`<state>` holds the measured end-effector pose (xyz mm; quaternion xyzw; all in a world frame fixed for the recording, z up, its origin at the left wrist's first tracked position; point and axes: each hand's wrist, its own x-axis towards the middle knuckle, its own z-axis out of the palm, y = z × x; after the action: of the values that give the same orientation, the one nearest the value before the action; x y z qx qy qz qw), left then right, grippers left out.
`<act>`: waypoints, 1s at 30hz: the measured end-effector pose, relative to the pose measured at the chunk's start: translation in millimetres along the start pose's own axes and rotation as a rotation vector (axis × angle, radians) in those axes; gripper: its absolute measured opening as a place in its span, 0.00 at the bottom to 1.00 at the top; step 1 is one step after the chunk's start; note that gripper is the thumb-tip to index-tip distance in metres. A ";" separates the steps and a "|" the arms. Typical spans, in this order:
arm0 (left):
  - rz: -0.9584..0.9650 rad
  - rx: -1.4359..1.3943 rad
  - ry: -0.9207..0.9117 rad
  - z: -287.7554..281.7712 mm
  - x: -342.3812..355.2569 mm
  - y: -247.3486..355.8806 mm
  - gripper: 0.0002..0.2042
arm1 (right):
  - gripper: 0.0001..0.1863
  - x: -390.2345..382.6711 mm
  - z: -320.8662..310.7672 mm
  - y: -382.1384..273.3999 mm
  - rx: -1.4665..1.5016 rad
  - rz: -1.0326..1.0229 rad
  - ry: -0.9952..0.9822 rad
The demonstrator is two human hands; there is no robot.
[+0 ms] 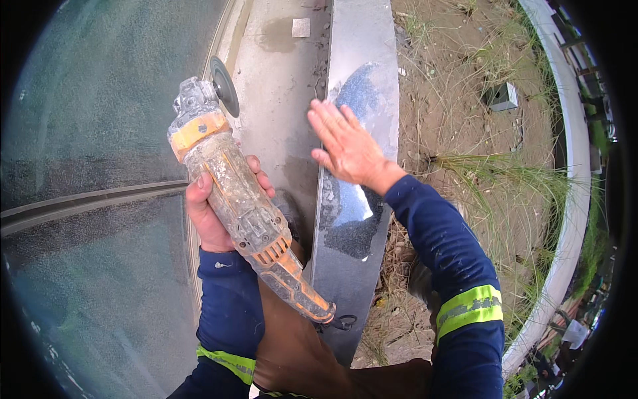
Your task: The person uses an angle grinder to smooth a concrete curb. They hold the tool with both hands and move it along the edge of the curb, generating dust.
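Glass panels [93,100] fill the left of the frame, crossed by a dark bar [100,196] at mid-height and edged on their right by a narrow frame. Just left of centre, the left hand [214,229] grasps the body of a dusty orange-and-grey angle grinder [242,193], which slants from upper left to lower centre. Its disc [226,86] sits well apart from the stone ledge [362,40], a concrete strip [279,86] showing between them; its tail end overlaps the ledge lower down. At centre, the right hand [349,149] grips nothing, palm down over the ledge's wet, shiny patch [362,90]; whether it touches, I cannot tell. Beyond the ledge's right edge, grassy soil [465,53] stretches to a pale curved curb [571,179].
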<state>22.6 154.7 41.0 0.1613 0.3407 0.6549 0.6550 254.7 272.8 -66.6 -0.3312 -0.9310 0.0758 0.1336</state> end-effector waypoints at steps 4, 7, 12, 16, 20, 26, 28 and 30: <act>-0.025 -0.048 -0.048 -0.8 -5.7 -2.7 0.39 | 0.40 -81.2 17.0 -70.6 0.266 -0.529 -0.303; -0.037 -0.186 -0.015 9.3 -10.2 -3.5 0.38 | 0.41 -28.6 19.2 -17.5 0.069 -0.415 -0.319; -0.007 -0.126 -0.069 12.8 -5.4 -14.1 0.40 | 0.38 44.3 -29.3 151.3 -0.239 0.928 -0.061; -0.001 -0.083 -0.061 12.1 -5.1 -7.3 0.40 | 0.36 12.7 -20.9 89.2 -0.264 0.430 0.206; -0.019 -0.121 -0.101 0.4 -9.4 -0.2 0.40 | 0.39 -85.2 -3.2 -78.0 0.237 -0.156 -0.324; -0.014 -0.147 -0.096 6.7 -10.9 -4.2 0.39 | 0.40 -70.5 -24.2 36.8 -0.209 0.022 -0.352; -0.014 -0.163 -0.105 13.3 -5.6 -6.3 0.39 | 0.40 -36.8 -46.5 110.1 -0.455 0.513 -0.320; -0.014 -0.130 -0.092 13.0 -3.7 -10.3 0.38 | 0.40 -14.6 -55.4 116.6 -0.440 0.738 -0.241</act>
<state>39.2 153.3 44.4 0.1458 0.2680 0.6629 0.6837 351.6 356.1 -43.5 -0.6505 -0.7534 -0.0432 -0.0856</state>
